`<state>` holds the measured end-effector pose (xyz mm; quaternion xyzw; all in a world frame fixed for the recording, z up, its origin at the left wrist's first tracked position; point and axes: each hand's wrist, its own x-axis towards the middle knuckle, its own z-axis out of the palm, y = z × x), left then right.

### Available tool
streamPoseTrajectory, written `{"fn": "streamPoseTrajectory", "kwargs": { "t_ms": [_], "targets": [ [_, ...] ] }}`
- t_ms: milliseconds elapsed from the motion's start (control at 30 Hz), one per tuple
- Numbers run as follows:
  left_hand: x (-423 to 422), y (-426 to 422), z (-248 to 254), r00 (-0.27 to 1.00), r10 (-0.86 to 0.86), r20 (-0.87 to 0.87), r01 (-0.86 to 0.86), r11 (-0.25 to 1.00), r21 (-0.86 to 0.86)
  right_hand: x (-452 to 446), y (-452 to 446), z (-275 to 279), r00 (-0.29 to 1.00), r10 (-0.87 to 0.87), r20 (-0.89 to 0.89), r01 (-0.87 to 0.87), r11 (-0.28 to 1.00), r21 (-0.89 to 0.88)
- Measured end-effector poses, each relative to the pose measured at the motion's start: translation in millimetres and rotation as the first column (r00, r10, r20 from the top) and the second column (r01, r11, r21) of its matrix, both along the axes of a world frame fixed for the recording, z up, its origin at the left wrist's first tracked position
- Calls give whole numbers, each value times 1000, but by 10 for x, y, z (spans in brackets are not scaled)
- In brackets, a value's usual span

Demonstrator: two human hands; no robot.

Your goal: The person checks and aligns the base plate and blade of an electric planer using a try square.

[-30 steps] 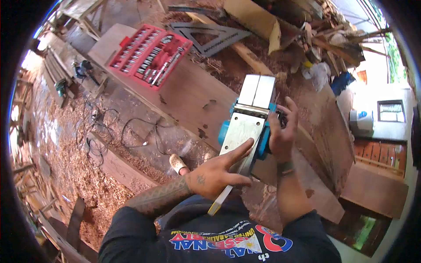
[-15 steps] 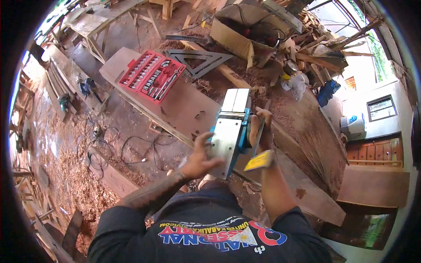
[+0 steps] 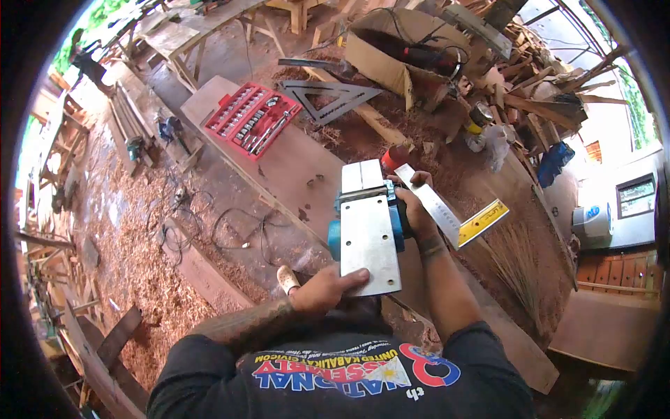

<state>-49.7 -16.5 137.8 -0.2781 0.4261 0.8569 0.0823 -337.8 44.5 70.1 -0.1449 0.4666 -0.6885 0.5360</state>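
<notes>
An electric planer [image 3: 370, 237] with a teal body is turned over in front of my chest, its shiny metal sole facing up. My left hand [image 3: 328, 288] grips its near end, thumb lying on the sole. On the far right side of the planer, my right hand [image 3: 417, 202] is closed around its body or handle; the exact grip is partly hidden. That same hand also holds a try square [image 3: 447, 218], its steel blade between the fingers and its yellow stock [image 3: 484, 222] pointing out to the right.
A long wooden board [image 3: 279, 167] lies beyond my hands, bearing an open red socket set [image 3: 252, 120]. A triangular square [image 3: 328, 100] and a cardboard box [image 3: 380, 59] are behind it. Shavings [image 3: 167, 279], cables [image 3: 244, 227] and a plank [image 3: 202, 269] cover the floor at left.
The planer has come nearer to my body and turned slightly. My left hand has shifted to its near end. The try square has swung outward to the right, showing its blade.
</notes>
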Motion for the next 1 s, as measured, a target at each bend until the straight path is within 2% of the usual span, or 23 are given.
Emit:
{"fn": "streamPoseTrajectory", "kwargs": {
  "t_ms": [33, 67, 100, 133, 167, 233, 267, 367, 400, 467, 500, 533, 567, 633, 667, 700, 767, 833, 867, 900, 967, 1000],
  "targets": [
    [-8, 47, 133, 999, -35, 32, 32, 995, 95, -51, 82, -56, 907, 49, -418, -63, 998, -20],
    [0, 72, 317, 996, -70, 57, 58, 980, 190, -102, 173, -131, 645, 73, -761, -133, 991, -18],
    [2, 109, 455, 991, -106, 77, 80, 955, 287, -60, 205, -143, 756, 38, -653, -70, 997, -23],
    [-7, 165, 493, 981, -148, 128, 106, 951, 290, -18, 237, -157, 851, -20, -525, 5, 1000, -30],
    [-15, 269, 477, 988, -124, 93, 94, 957, 275, 23, 269, -172, 916, -96, -389, 89, 995, -35],
    [-40, 478, 436, 997, -77, 16, 71, 968, 242, 60, 310, -49, 937, -81, -341, 81, 997, -13],
    [-42, 468, 417, 989, -140, -38, 145, 968, 203, 115, 339, 39, 967, -125, -220, 121, 992, -30],
    [-79, 335, 308, 891, -452, 44, 453, 891, -21, -28, 472, -121, 975, -31, -218, 54, 994, 100],
    [-149, 222, 559, 863, -499, 80, 506, 854, -123, -108, 515, -292, 930, -10, -368, 50, 994, 100],
    [-232, -63, 669, 772, -601, 209, 621, 643, -448, -51, 596, -249, 892, 21, -451, 17, 997, 79],
    [-274, -231, 658, 724, -628, 284, 652, 491, -578, -27, 567, -171, 955, -10, -295, 33, 997, 72],
    [-309, -433, 565, 814, -510, 279, 555, 540, -633, -4, 537, -94, 990, -52, -131, 61, 996, 69],
    [-372, -632, 420, 885, -382, 265, 452, 574, -683, -84, 496, -115, 979, -9, -204, 26, 996, 83],
    [-706, -921, 61, 969, -119, 214, 245, 418, -875, -171, 452, -190, 942, 81, -326, -43, 991, 124],
    [-879, -1063, -210, 973, -213, 86, 156, 341, -927, -71, 365, 92, 958, 78, -276, -32, 985, 168],
    [-1054, -1184, -500, 948, -316, -38, 52, 269, -962, -91, 334, 29, 923, 108, -368, -41, 982, 186],
    [-1396, -1269, -982, 900, -417, -124, 102, 479, -872, -206, 318, -116, 824, 166, -541, -46, 973, 228],
    [-1538, -1276, -1018, 859, -500, -114, 238, 586, -774, -263, 293, -140, 651, 205, -731, -54, 973, 224],
    [-1589, -1266, -1049, 832, -542, -119, 308, 630, -713, -310, 305, -137, 637, 231, -736, -54, 965, 256],
    [-1628, -1273, -1059, 793, -592, -142, 348, 632, -693, -323, 308, -111, 620, 257, -741, -53, 956, 287],
    [-1663, -1300, -1065, 710, -677, -194, 419, 628, -656, -261, 305, -58, 674, 181, -716, 29, 962, 271],
    [-1624, -1297, -831, 760, -644, -89, 436, 607, -664, -210, 286, -41, 676, 137, -724, 83, 962, 259]
  ]
}}
